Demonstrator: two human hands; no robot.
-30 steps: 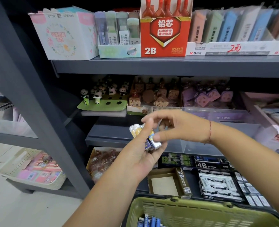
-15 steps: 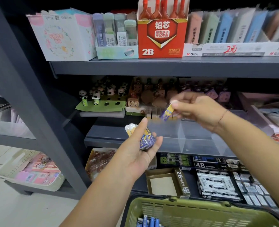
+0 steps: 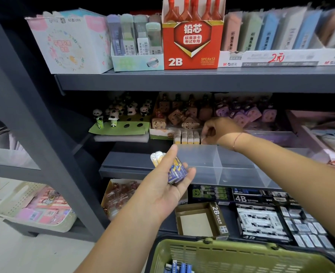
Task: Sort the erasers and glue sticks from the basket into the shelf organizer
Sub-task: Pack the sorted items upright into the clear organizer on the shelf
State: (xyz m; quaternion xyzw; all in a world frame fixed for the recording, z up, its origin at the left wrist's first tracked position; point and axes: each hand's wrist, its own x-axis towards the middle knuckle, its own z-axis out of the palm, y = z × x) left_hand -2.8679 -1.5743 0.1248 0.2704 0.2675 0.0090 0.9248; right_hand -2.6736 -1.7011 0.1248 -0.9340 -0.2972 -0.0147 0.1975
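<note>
The left hand (image 3: 162, 192) is turned palm up in front of the grey metal shelf (image 3: 182, 81). Its fingers and thumb are bent around a small bunch of erasers with blue and yellow wrappers and white ends (image 3: 175, 170). The right hand (image 3: 220, 131) reaches further in, over the clear plastic organizer with see-through walls (image 3: 217, 164). A short row of the same kind of erasers (image 3: 187, 137) stands on end at the back of the organizer's left part, packed side by side. The right hand's fingers are curled down at the right end of that row, touching it or just beside it. I cannot tell if they pinch an eraser, because the hand hides that spot. The green plastic basket with slots in its side (image 3: 231, 251) sits low and close, under both arms, and some blue packs (image 3: 179, 268) lie inside it. On the shelf above stands a red cardboard box marked 2B (image 3: 192, 46). Little panda toys (image 3: 113, 115) stand to the left of the organizer.
</note>
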